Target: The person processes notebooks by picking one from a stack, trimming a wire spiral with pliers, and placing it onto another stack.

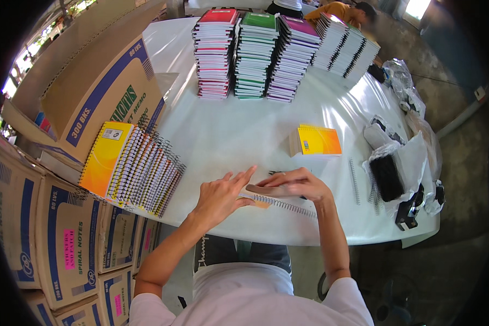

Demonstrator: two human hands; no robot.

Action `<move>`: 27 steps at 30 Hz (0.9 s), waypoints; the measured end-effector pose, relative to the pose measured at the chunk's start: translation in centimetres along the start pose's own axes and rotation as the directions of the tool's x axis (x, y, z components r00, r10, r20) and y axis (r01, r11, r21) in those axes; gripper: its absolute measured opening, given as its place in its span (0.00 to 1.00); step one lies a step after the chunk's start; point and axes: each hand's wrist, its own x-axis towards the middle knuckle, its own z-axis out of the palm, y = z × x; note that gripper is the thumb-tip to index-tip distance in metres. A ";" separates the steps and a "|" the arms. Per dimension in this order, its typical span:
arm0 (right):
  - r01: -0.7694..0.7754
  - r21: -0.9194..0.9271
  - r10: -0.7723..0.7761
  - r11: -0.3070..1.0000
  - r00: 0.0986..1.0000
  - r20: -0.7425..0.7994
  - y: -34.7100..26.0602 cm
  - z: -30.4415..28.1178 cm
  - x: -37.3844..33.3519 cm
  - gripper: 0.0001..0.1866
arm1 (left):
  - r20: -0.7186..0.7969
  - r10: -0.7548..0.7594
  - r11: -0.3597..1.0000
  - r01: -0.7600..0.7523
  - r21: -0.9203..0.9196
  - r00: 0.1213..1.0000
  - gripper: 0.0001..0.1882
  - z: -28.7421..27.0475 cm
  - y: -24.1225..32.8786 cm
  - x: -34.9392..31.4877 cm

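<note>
both of our hands meet over one small notebook (266,200) lying flat at the near edge of the white table (228,136), its wire spiral binding (290,206) trailing out to the right along that edge. our left hand (220,196) lies on the notebook's left part with fingers loosely spread, the forefinger stretched up and to the right. our right hand (293,183) arches over the top of the book with fingers drawn together and curled down onto it — whether they pinch the cover or the wire we cannot tell.

just beyond the hands sits a short stack of yellow-orange notebooks (315,141), apart from the one we hold. to the left, a long row of spiral notebooks (138,168) leans like fallen dominoes, a yellow cover facing up at its left end. behind that row an open cardboard box (100,95) tilts against the table, and more printed cartons (54,239) stand stacked below it on the left.

to the right lie loose wire coils (355,174) and clear plastic bags (399,168) holding dark bundles. at the far side of the table rise tall stacks of notebooks (255,54) — red, green and purple on top — with another slanted stack (345,49) beside them, and a person in an orange top (337,11) beyond.
</note>
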 end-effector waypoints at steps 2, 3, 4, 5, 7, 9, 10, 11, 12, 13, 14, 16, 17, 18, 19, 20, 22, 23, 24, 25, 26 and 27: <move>0.008 0.027 -0.008 1.000 1.000 -0.006 -0.5 0.3 0.2 0.30 | -0.179 0.105 0.994 -0.111 -0.020 0.978 0.49 1.4 -1.2 0.2; -0.088 -0.126 0.084 0.988 0.996 -0.032 -1.3 0.9 0.9 0.31 | -0.264 0.150 0.987 -0.161 -0.018 0.953 0.49 2.1 -1.8 0.0; -0.183 -0.276 0.166 0.944 0.983 -0.082 -2.0 1.3 1.3 0.31 | -0.259 0.138 0.985 -0.159 -0.062 0.956 0.50 2.0 -1.9 0.0; -0.084 -0.149 0.078 0.985 0.996 -0.046 -1.4 1.0 1.2 0.31 | -0.253 0.125 0.982 -0.156 -0.106 0.959 0.51 1.9 -1.9 0.1; 0.106 0.118 -0.106 0.987 0.994 -0.004 -0.1 0.5 0.7 0.31 | -0.244 0.084 0.967 -0.138 -0.213 0.966 0.53 1.8 -2.0 0.1; 0.021 -0.006 -0.021 1.000 1.000 0.005 0.0 0.4 0.8 0.32 | -0.231 0.029 0.936 -0.107 -0.336 0.973 0.55 1.7 -2.0 0.0; -0.107 -0.189 0.101 0.976 0.994 -0.037 -0.8 0.9 1.6 0.32 | -0.190 0.003 0.929 -0.072 -0.362 0.982 0.56 1.6 -2.1 -0.1; -0.234 -0.359 0.211 0.904 0.972 -0.101 -1.2 1.2 2.1 0.32 | -0.148 -0.023 0.922 -0.037 -0.387 0.989 0.57 1.6 -2.2 -0.2; -0.128 -0.180 0.123 0.975 0.992 -0.042 -0.7 1.2 1.9 0.31 | -0.106 -0.047 0.912 0.000 -0.410 0.993 0.57 1.7 -2.3 -0.3; -0.029 0.002 0.029 1.000 1.000 0.002 -0.4 1.1 1.4 0.30 | -0.172 -0.035 0.902 -0.043 -0.430 0.984 0.59 2.1 -2.5 -0.3; 0.064 0.188 -0.071 0.980 0.997 0.029 -0.2 1.0 1.3 0.29 | -0.238 -0.024 0.891 -0.087 -0.446 0.971 0.60 2.9 -2.8 -0.3; -0.120 -0.135 0.119 0.984 0.993 -0.012 -0.6 1.1 1.9 0.27 | -0.316 -0.027 0.854 -0.142 -0.501 0.948 0.62 3.9 -3.2 -0.2; -0.210 -0.283 0.203 0.936 0.978 -0.055 -0.7 1.4 2.2 0.26 | -0.328 -0.039 0.827 -0.154 -0.541 0.944 0.62 4.2 -3.2 -0.1; -0.120 -0.135 0.120 0.984 0.993 -0.009 -0.2 1.4 2.1 0.25 | -0.340 -0.052 0.798 -0.165 -0.580 0.939 0.63 4.4 -3.2 -0.2; -0.034 0.007 0.034 0.999 0.999 0.023 0.0 1.0 1.9 0.24 | -0.328 -0.078 0.771 -0.152 -0.619 0.941 0.63 4.5 -3.2 -0.1; 0.048 0.151 -0.055 0.987 0.998 0.042 0.1 0.8 1.8 0.23 | -0.316 -0.104 0.741 -0.138 -0.657 0.943 0.63 4.5 -3.3 -0.2; -0.062 -0.088 0.065 0.994 0.998 0.021 -0.6 1.4 2.0 0.23 | -0.311 -0.124 0.684 -0.146 -0.715 0.942 0.63 4.8 -3.5 -0.2; -0.116 -0.199 0.119 0.973 0.993 0.002 -0.9 1.9 2.3 0.24 | -0.320 -0.120 0.657 -0.167 -0.736 0.940 0.63 5.2 -3.7 -0.2; -0.092 -0.134 0.095 0.987 0.995 0.014 -0.5 1.7 2.3 0.23 | -0.330 -0.116 0.628 -0.187 -0.755 0.937 0.63 5.4 -3.9 -0.2; -0.068 -0.077 0.070 0.995 0.997 0.020 -0.4 1.2 2.4 0.23 | -0.318 -0.130 0.618 -0.174 -0.767 0.939 0.63 5.6 -3.9 -0.1; -0.045 -0.020 0.045 0.999 0.999 0.025 -0.4 0.9 2.5 0.22 | -0.306 -0.144 0.607 -0.161 -0.779 0.941 0.63 5.7 -3.9 -0.1; -0.048 -0.047 0.050 0.998 0.998 0.029 -0.5 0.9 2.5 0.22 | -0.295 -0.158 0.595 -0.147 -0.790 0.943 0.63 5.8 -3.8 -0.1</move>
